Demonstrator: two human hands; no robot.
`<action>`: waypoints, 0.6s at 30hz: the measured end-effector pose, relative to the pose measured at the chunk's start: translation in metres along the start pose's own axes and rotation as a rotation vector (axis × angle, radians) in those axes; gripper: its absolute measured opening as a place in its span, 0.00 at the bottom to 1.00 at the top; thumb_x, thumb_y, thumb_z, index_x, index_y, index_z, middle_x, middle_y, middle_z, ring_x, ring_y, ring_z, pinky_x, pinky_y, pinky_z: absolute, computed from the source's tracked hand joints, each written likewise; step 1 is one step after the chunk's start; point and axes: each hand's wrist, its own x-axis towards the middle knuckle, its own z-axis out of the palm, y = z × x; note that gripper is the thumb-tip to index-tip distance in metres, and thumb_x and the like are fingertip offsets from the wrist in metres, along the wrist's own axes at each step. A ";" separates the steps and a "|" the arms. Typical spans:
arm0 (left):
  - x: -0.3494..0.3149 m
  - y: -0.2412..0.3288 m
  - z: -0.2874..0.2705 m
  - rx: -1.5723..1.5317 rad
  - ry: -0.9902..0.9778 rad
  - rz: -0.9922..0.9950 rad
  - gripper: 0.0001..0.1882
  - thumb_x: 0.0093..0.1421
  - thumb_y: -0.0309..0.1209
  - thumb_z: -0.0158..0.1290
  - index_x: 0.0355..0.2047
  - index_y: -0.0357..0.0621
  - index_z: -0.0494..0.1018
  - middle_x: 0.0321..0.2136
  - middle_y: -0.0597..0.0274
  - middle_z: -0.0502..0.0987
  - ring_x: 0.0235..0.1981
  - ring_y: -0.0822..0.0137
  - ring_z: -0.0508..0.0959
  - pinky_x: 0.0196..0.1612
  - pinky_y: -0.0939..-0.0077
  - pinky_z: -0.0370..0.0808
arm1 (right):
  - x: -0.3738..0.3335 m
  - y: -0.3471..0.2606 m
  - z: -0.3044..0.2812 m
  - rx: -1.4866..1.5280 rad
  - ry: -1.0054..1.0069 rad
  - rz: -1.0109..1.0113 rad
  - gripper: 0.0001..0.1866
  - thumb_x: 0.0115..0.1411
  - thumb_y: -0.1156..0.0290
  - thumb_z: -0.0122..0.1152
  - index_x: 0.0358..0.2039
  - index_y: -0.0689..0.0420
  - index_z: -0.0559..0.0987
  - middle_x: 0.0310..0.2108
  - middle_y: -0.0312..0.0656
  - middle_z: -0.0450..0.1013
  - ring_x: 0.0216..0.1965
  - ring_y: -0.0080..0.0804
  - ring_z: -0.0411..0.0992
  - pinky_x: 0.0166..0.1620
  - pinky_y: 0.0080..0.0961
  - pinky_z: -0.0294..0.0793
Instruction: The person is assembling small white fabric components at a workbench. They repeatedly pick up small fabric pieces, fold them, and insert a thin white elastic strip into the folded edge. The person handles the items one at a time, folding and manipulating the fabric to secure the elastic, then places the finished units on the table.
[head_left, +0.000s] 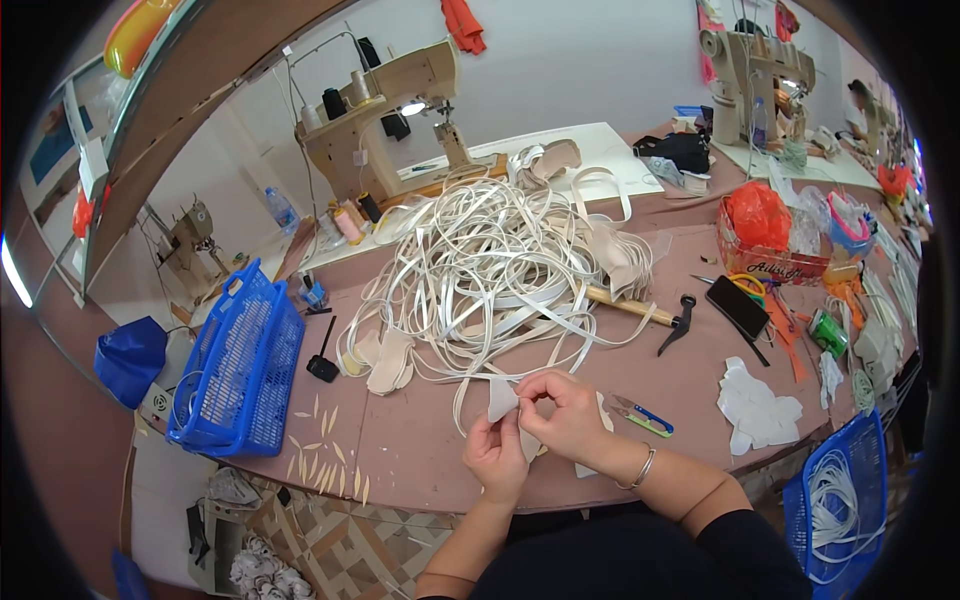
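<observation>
Close together over the near middle of the table, both my hands pinch a small pale, pointed piece of sheet material point(502, 399). My left hand point(497, 458) grips its lower edge between thumb and fingers. My right hand point(562, 412), with a bracelet at the wrist, is closed at the piece's right side; its fingertips hide part of it. Just beyond lies a big tangled heap of white and cream strips point(490, 270). Thread snips point(643, 416) with blue and green handles rest right of my right hand. More pale pieces lie partly hidden beneath my hands.
Left stands a blue plastic basket point(235, 370), near scattered slim cream scraps point(325, 455). A hammer point(680, 325) lies by the heap, with a black phone point(738, 307) and white cut pieces point(757, 408) to its right. A sewing machine point(370, 130) stands behind; a blue crate point(845, 500) sits lower right.
</observation>
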 end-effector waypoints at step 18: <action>0.005 0.008 -0.002 -0.092 -0.062 -0.106 0.08 0.56 0.17 0.48 0.38 0.34 0.66 0.36 0.55 0.73 0.38 0.71 0.74 0.44 0.79 0.71 | 0.006 -0.001 -0.018 0.027 -0.162 0.082 0.06 0.47 0.79 0.59 0.28 0.64 0.75 0.27 0.43 0.74 0.27 0.27 0.74 0.30 0.21 0.75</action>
